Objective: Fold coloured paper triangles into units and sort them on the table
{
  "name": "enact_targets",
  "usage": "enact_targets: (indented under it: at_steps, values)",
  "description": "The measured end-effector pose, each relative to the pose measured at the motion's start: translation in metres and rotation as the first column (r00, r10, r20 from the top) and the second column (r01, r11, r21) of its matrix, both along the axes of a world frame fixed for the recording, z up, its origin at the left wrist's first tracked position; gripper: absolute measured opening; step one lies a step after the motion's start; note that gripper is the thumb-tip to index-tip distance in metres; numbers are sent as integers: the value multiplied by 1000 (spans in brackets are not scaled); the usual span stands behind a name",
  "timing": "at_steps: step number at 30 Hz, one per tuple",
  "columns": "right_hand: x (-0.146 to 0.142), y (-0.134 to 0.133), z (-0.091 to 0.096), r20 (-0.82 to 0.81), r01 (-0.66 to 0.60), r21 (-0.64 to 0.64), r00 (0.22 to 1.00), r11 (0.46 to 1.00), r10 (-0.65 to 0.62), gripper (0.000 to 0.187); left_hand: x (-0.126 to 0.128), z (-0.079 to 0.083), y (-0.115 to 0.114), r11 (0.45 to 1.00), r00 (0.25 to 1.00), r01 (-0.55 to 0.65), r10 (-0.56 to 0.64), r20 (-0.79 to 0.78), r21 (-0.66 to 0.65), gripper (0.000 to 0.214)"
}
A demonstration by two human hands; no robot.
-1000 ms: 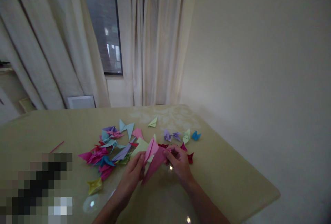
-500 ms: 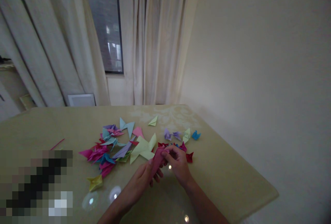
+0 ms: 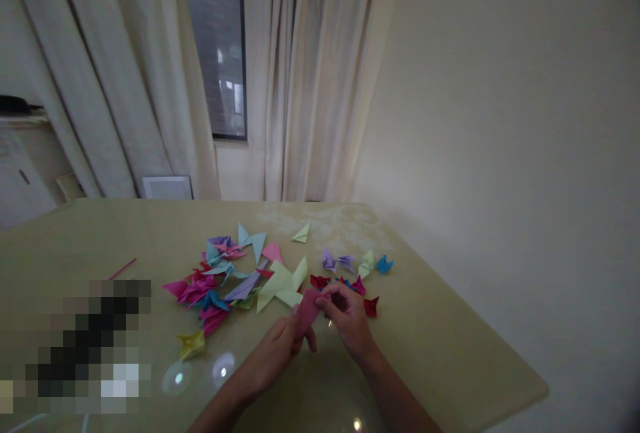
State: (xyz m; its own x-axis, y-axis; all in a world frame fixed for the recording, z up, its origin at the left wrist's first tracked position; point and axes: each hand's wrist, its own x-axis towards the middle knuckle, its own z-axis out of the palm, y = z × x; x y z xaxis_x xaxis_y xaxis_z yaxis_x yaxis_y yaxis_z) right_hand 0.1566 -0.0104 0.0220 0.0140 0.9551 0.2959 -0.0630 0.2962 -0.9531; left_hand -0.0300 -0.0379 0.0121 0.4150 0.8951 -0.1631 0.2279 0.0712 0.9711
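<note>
Both my hands hold a folded pink paper [image 3: 309, 309] just above the glossy table [image 3: 425, 326]. My left hand [image 3: 280, 350] pinches its lower end with thumb and fingers. My right hand [image 3: 347, 316] grips its upper end, fingers curled. Just behind the hands lies a pale green folded shape [image 3: 280, 283]. Small red paper pieces [image 3: 371, 306] lie beside my right hand.
A heap of folded paper shapes in magenta, blue and purple [image 3: 215, 280] spreads to the left. A yellow piece [image 3: 191, 344] lies near the front. Purple, green and blue pieces [image 3: 357, 262] sit further back. A pink stick [image 3: 123, 268] lies at left. The table's right edge [image 3: 515, 360] is near.
The pink paper was a larger, open sheet; it is now folded into a narrow piece between my hands. The pale green shape behind it has come into view. The camera has shifted slightly.
</note>
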Motion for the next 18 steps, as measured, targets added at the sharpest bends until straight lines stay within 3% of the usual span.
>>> enact_targets:
  at_steps: [3, 8, 11, 13, 15, 17, 18]
  values:
    - [-1, -1, 2, -37, -31, -30, 999, 999, 30, 34, 0, 3, 1, 999, 999, -29, 30, -22, 31, 86]
    - [3, -3, 5, 101, -129, -71, 986, 989, 136, 34, 1, 10, 0, 994, 999, -21, 24, -33, 109, 82]
    - [9, 1, 8, 121, -25, -19, 992, 1000, 27, 35, -5, 9, 7, 974, 992, -77, 97, -81, 212, 82]
    - [16, 3, 12, 86, 94, 9, 992, 996, -95, 39, -16, 8, 16, 911, 954, -176, 251, -163, 373, 74]
    - [26, 1, 18, 54, 198, 18, 979, 980, -198, 44, -31, 7, 26, 777, 843, -219, 455, -286, 589, 56]
    - [37, -9, 21, 67, 245, 7, 967, 969, -245, 45, -48, 6, 34, 650, 633, -163, 646, -427, 742, 40]
    - [43, -17, 20, 89, 251, -9, 964, 968, -249, 46, -55, 4, 37, 621, 513, -118, 706, -488, 775, 37]
